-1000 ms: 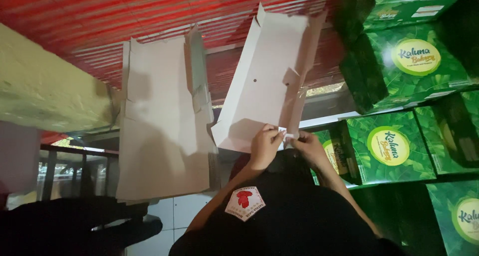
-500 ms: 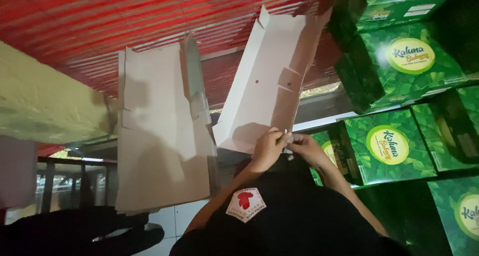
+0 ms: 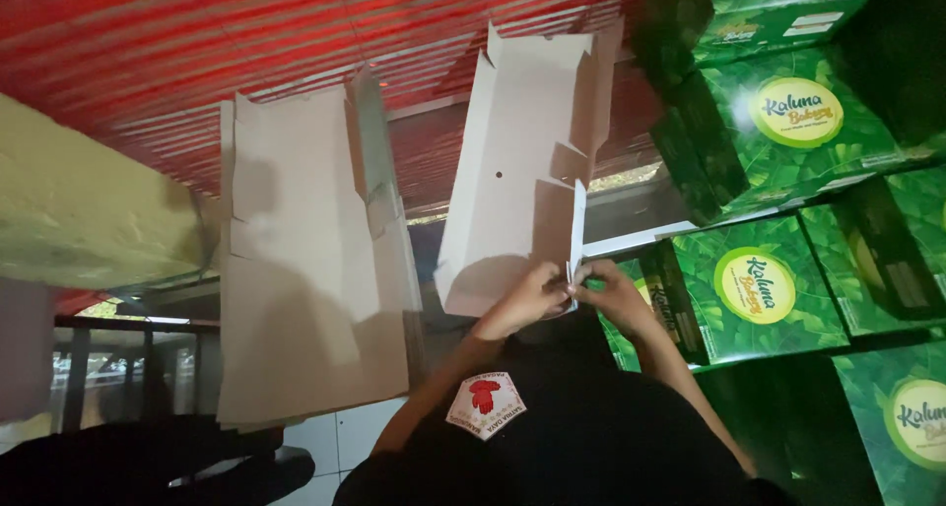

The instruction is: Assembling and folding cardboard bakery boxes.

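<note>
A half-folded pale cardboard carton (image 3: 512, 171) with raised side flaps stretches away from me in the middle of the head view. My left hand (image 3: 522, 304) and my right hand (image 3: 613, 294) meet at its near right corner. Both pinch a folded flap there, fingertips almost touching. My forearms run down to my black shirt (image 3: 591, 437), which has a white and red badge.
A stack of flat cardboard blanks (image 3: 305, 269) lies to the left of the carton. Several green printed boxes (image 3: 778, 279) are piled on the right. Behind is a red striped surface (image 3: 246, 33), and a yellowish slab (image 3: 89, 201) sits at far left.
The carton has swung slightly more upright in the view. Both hands stay pinched on its near corner.
</note>
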